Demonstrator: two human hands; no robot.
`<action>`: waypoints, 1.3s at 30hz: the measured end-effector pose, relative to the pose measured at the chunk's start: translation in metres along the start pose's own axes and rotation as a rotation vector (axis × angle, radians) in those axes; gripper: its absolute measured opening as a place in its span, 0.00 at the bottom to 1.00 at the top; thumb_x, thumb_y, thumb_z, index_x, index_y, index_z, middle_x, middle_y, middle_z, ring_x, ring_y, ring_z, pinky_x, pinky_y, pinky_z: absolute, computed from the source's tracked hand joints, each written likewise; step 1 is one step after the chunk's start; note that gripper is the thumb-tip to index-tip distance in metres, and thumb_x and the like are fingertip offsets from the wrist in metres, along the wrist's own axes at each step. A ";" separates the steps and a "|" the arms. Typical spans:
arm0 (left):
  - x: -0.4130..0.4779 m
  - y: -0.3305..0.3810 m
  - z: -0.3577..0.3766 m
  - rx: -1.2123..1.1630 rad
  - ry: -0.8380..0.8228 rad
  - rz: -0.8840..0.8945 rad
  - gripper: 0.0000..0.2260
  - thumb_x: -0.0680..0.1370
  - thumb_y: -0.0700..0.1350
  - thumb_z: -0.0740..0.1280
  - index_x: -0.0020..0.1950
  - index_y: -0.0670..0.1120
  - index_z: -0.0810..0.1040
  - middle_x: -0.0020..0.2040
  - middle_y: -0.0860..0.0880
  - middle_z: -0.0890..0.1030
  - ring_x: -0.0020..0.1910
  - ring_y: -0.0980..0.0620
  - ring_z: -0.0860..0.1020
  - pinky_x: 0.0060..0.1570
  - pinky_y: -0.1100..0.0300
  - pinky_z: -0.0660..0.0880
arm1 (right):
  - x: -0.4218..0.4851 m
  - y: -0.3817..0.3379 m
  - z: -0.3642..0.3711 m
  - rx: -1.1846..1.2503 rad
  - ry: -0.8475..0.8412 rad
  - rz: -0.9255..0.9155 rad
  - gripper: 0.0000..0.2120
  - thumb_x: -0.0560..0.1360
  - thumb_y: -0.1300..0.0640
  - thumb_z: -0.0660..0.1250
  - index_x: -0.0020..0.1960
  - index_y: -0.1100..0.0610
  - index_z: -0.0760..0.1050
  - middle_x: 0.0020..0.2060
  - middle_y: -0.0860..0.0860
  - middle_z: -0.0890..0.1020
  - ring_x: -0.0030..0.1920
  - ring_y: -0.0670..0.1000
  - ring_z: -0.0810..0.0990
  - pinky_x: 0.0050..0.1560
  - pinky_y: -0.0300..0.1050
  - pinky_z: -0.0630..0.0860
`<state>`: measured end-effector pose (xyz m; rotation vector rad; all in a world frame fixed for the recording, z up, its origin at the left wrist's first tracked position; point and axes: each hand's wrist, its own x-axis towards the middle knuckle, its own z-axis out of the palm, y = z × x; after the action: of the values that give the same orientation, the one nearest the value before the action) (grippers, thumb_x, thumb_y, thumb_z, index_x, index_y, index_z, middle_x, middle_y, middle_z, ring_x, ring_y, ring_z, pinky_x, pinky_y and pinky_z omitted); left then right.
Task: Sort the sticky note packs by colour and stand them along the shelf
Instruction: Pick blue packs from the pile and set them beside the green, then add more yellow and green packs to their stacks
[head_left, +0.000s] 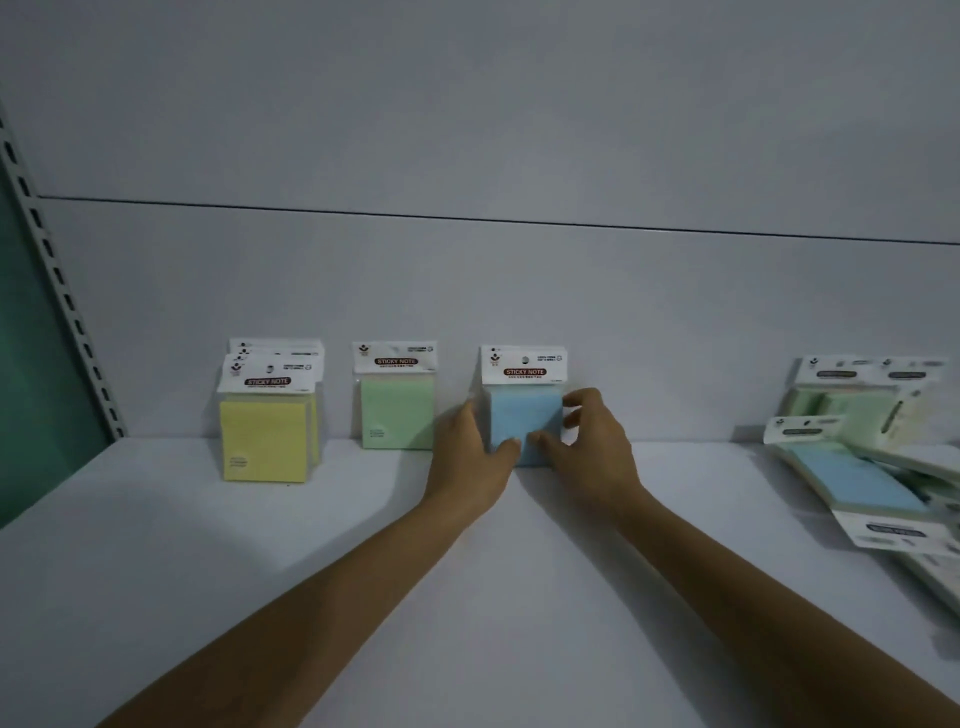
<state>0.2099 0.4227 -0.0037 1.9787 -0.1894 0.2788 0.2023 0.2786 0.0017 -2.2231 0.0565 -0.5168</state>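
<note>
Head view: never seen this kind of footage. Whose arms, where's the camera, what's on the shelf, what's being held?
There is no machine here. One wide-angle camera sits on a person's head, looking forward and down, so the two bare arms are the wearer's own. The left hand and right hand grip the sides of an upright blue pack of sticky notes on a white shelf. To its left stand a green pack and a row of yellow packs. At the right edge lies a loose pile of unsorted packs.

I count three yellow packs (267, 431) standing, one green pack (397, 413), one blue pack (524, 410). Heap of packs (872, 457) at right: number unclear.
</note>
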 end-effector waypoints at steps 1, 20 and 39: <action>-0.002 -0.002 0.003 0.061 0.011 0.021 0.22 0.73 0.43 0.69 0.66 0.42 0.70 0.62 0.43 0.74 0.62 0.46 0.73 0.60 0.48 0.73 | 0.001 0.005 0.003 0.022 0.006 -0.004 0.19 0.72 0.50 0.71 0.57 0.52 0.67 0.48 0.48 0.76 0.46 0.50 0.76 0.44 0.45 0.72; -0.018 0.009 0.003 0.318 -0.004 0.036 0.21 0.74 0.42 0.68 0.66 0.42 0.70 0.60 0.41 0.72 0.58 0.44 0.73 0.56 0.57 0.72 | 0.004 0.013 0.001 0.133 -0.070 0.049 0.22 0.70 0.49 0.72 0.57 0.57 0.69 0.46 0.52 0.79 0.46 0.53 0.79 0.48 0.49 0.76; -0.228 0.068 -0.040 0.484 -0.320 0.614 0.27 0.78 0.58 0.58 0.75 0.51 0.57 0.77 0.52 0.58 0.76 0.52 0.55 0.72 0.55 0.54 | -0.279 -0.036 -0.114 -0.474 0.246 0.065 0.20 0.76 0.49 0.64 0.66 0.52 0.67 0.65 0.50 0.74 0.63 0.52 0.71 0.62 0.49 0.69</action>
<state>-0.0307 0.4327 0.0079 2.3965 -1.0253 0.4273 -0.1011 0.2777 -0.0026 -2.5899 0.4168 -0.8047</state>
